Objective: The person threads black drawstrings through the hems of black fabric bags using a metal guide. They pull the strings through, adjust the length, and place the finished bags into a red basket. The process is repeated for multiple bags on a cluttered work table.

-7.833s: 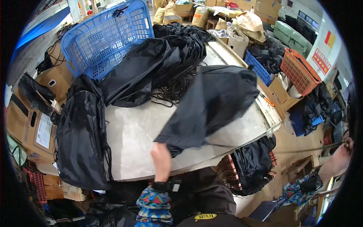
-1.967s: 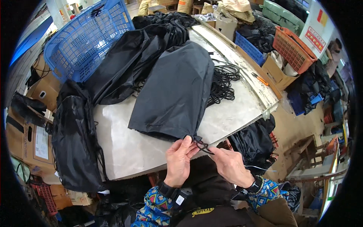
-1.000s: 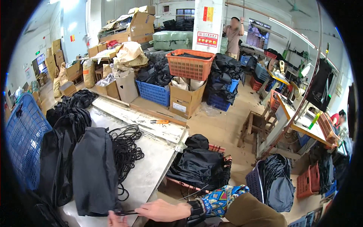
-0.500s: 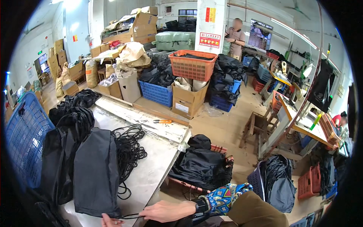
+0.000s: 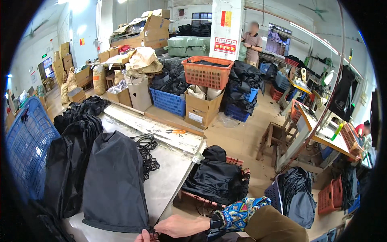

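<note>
Black cloth nearest: I see the left hand (image 5: pixel 143 236) pinching the near corner of the bag (image 5: pixel 115 185); what the curled right hand (image 5: pixel 182 226) grips, I can't tell from here. The bag lies on the table (image 5: pixel 163 189), probably light, limp, slippery, best held by its hem; cords (image 5: pixel 149 155) lie beyond.

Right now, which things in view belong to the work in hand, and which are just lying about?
Likely in use:
Black bag, left hand and right hand at its near corner
Black cords beside it
Table underneath

Apparently lying about:
Small orange item
Tilted blue basket
Orange basket
Wooden stool
</note>
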Action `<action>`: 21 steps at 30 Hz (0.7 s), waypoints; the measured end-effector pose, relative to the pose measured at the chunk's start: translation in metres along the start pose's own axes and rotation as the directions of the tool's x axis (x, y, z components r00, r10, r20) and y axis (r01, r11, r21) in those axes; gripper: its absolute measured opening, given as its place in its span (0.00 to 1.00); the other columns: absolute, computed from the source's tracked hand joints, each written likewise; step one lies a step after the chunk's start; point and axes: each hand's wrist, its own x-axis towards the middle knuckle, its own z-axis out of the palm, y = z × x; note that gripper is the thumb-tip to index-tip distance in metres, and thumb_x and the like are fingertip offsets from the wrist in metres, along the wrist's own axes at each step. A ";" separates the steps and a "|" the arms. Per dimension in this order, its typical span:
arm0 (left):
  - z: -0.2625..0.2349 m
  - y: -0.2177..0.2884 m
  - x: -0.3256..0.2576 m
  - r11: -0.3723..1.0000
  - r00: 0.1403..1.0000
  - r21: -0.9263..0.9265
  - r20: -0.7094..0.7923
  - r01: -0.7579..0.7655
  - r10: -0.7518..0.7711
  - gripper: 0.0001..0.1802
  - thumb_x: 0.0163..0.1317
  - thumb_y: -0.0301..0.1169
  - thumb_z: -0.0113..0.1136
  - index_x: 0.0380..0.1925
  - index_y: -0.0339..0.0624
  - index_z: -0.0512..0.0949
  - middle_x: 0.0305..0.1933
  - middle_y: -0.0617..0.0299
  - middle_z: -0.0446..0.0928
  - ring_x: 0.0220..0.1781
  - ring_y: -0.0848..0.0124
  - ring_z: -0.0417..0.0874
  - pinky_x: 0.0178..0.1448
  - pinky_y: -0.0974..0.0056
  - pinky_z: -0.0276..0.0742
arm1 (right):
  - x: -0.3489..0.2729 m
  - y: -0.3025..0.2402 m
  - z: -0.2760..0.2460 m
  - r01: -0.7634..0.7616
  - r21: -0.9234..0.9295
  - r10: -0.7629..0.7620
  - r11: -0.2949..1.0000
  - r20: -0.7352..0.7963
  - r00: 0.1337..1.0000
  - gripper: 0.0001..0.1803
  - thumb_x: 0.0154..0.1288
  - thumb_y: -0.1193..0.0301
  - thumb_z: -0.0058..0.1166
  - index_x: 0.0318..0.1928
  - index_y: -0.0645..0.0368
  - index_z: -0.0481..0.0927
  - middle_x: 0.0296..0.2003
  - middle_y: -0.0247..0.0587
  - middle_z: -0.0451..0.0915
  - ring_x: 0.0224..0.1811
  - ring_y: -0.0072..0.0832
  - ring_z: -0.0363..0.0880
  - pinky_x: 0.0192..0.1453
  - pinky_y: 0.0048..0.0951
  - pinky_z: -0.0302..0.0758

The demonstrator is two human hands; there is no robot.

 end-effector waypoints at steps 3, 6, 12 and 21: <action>-0.011 0.018 0.002 0.998 0.986 -0.060 -0.159 0.038 -0.047 0.17 0.67 0.42 0.53 0.25 0.42 0.71 0.20 0.66 0.70 0.19 0.77 0.68 0.24 0.71 0.64 | 0.000 -0.007 0.005 0.057 0.098 -0.044 0.994 -0.132 0.990 0.11 0.65 0.71 0.48 0.42 0.67 0.74 0.33 0.50 0.77 0.35 0.47 0.77 0.36 0.38 0.75; -0.024 0.023 0.012 0.990 0.963 -0.126 -0.268 -0.067 0.031 0.17 0.67 0.44 0.53 0.26 0.43 0.70 0.19 0.67 0.68 0.19 0.76 0.67 0.24 0.71 0.64 | 0.000 -0.012 0.000 0.039 0.072 -0.036 0.997 -0.044 0.998 0.12 0.67 0.70 0.47 0.44 0.67 0.74 0.36 0.49 0.79 0.37 0.46 0.78 0.38 0.39 0.75; -0.034 0.020 0.022 0.966 0.927 -0.208 -0.369 -0.151 0.066 0.18 0.67 0.45 0.53 0.28 0.42 0.69 0.20 0.66 0.67 0.20 0.74 0.67 0.26 0.69 0.63 | -0.008 -0.013 -0.013 0.091 0.029 -0.089 0.995 -0.068 0.994 0.11 0.68 0.69 0.46 0.45 0.64 0.76 0.34 0.45 0.79 0.36 0.41 0.78 0.39 0.39 0.73; -0.014 0.009 0.007 0.956 0.955 0.086 -0.079 -0.280 0.287 0.17 0.69 0.40 0.50 0.24 0.41 0.70 0.21 0.66 0.67 0.22 0.76 0.65 0.27 0.68 0.61 | -0.016 -0.012 -0.013 0.115 -0.082 -0.133 0.990 -0.266 0.955 0.09 0.65 0.68 0.48 0.38 0.59 0.78 0.31 0.47 0.77 0.36 0.43 0.76 0.44 0.40 0.70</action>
